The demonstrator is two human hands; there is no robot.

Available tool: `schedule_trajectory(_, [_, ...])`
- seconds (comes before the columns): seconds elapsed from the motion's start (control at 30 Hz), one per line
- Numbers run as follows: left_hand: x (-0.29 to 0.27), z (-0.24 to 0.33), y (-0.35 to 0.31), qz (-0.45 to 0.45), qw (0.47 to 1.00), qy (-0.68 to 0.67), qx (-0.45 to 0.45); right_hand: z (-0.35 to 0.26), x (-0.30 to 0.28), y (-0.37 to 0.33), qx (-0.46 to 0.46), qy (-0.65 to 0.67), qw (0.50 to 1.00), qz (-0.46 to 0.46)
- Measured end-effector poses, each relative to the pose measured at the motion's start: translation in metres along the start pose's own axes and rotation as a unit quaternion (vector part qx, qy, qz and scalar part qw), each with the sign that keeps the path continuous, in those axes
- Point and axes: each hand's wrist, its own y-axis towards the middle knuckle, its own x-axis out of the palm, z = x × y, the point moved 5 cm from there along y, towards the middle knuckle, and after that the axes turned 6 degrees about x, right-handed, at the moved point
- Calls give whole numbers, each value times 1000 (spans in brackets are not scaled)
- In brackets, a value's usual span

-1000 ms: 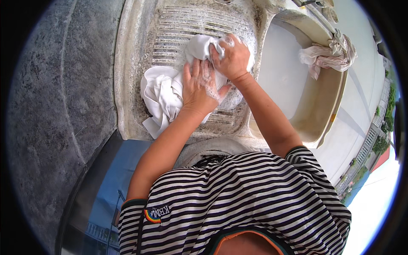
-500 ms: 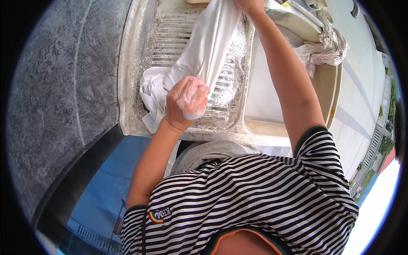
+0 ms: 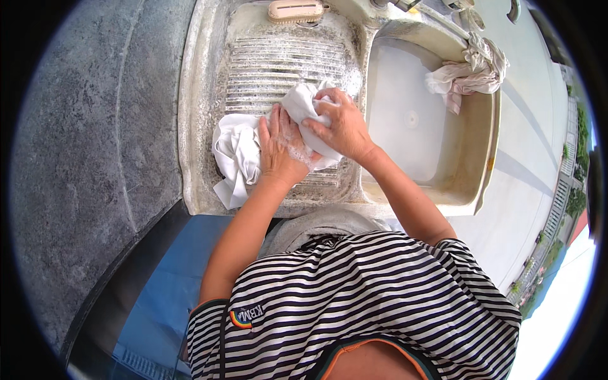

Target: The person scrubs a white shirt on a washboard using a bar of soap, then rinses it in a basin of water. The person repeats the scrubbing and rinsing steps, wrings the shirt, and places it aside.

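Observation:
A wet white cloth (image 3: 235,151) lies bunched on the ribbed washboard (image 3: 272,63) of the sink, its loose folds to the left of my hands. My left hand (image 3: 283,151), soapy at the back, presses down flat with fingers stretched out over part of the cloth. Close beside it, my right hand (image 3: 345,125) is closed round a gathered wad of the same cloth. Foam clings to the cloth and to the ridges. What lies under my left palm is hidden.
A scrubbing brush (image 3: 296,11) rests at the board's far end. On the right, the basin (image 3: 465,149) holds cloudy water, with a pale twisted cloth (image 3: 472,69) hanging over its far right corner. A tap (image 3: 405,5) shows at the top edge. A grey stone surface (image 3: 76,126) adjoins on the left.
My right hand has come back from the far end toward me, gathering the stretched cloth into a wad. My left hand has gone from a closed grip to lying flat. The brush is now fully visible.

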Motion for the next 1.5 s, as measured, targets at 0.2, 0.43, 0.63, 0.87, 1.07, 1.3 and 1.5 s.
schedule_trajectory(0.2, [-2, 6, 14, -5, 999, -12, 31, 33, 33, 50, -35, -113, 979, 168])
schedule_trajectory(0.43, [-5, 6, 20, 81, 996, -26, 24, 49, 39, 140, 14, -149, 988, -41])
schedule_trajectory(0.63, [0, 7, 17, 6, 1000, 17, 4, -18, -4, -39, -106, -77, 991, 18])
schedule_trajectory(0.87, [-1, 10, 25, 53, 997, 37, 31, 47, 42, 147, 46, -205, 965, 156])
schedule_trajectory(1.07, [1, 10, 27, 44, 998, 29, 24, 41, 34, 130, 46, -82, 995, -16])
schedule_trajectory(1.3, [1, 14, 24, 73, 996, -9, 49, 20, 16, -18, -226, -79, 968, 78])
schedule_trajectory(1.5, [6, 12, 25, 77, 996, 19, 46, 47, 50, 179, 20, -164, 979, 123])
